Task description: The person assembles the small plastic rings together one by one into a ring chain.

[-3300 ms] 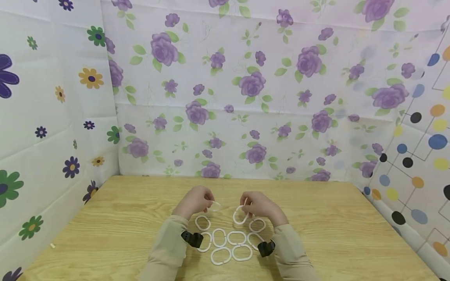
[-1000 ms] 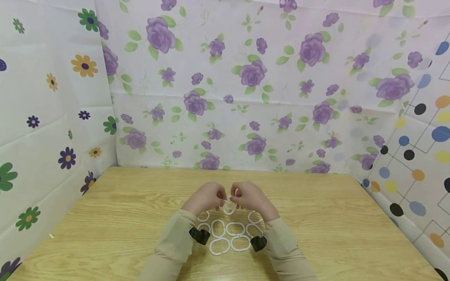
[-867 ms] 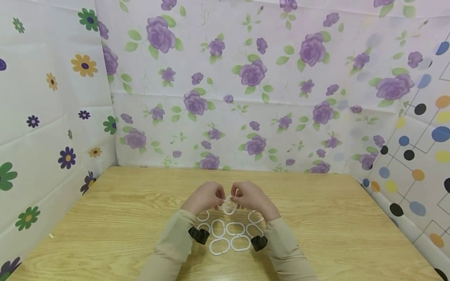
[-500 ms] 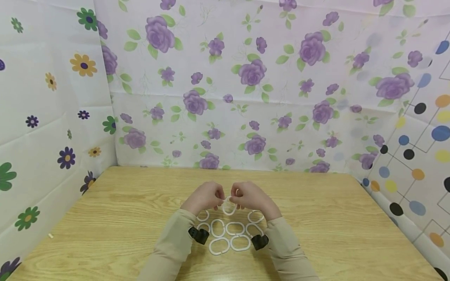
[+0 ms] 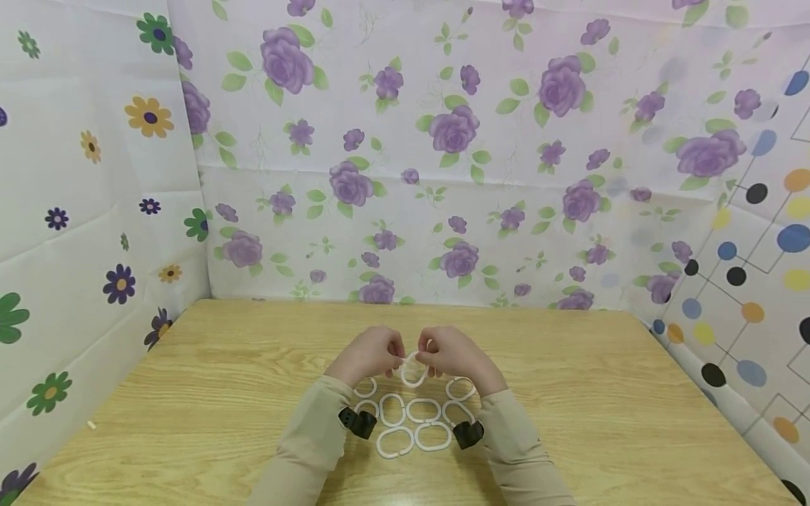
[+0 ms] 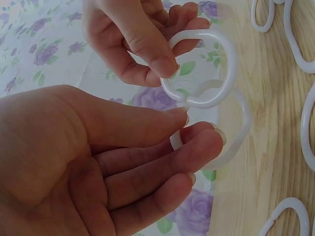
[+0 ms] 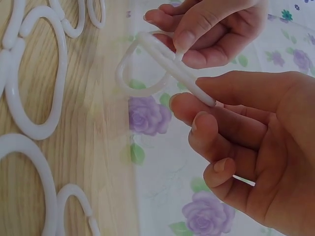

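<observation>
My left hand (image 5: 369, 353) and right hand (image 5: 453, 352) are close together above the table. Between its thumb and fingers the right hand pinches a white plastic C-shaped link (image 6: 231, 59), held tilted. A second white link (image 7: 119, 73) is pinched in the left hand, with part of it hidden behind the fingers. The two links overlap at the gap of the right-hand one in the left wrist view; I cannot tell whether they are hooked together. On the wooden table (image 5: 253, 393), just nearer than the hands, several loose white links (image 5: 433, 450) lie flat.
A small pale bit (image 5: 91, 424) lies near the table's left side. Floral cloth (image 5: 405, 232) hangs behind the table, with patterned cloths along the left and right sides. Black wrist cameras (image 5: 357, 424) partly cover some of the loose links.
Since the earliest frame, both hands have moved inward, bringing their two links from apart to overlapping. Over the last second the hands have barely shifted; the loose links stay put.
</observation>
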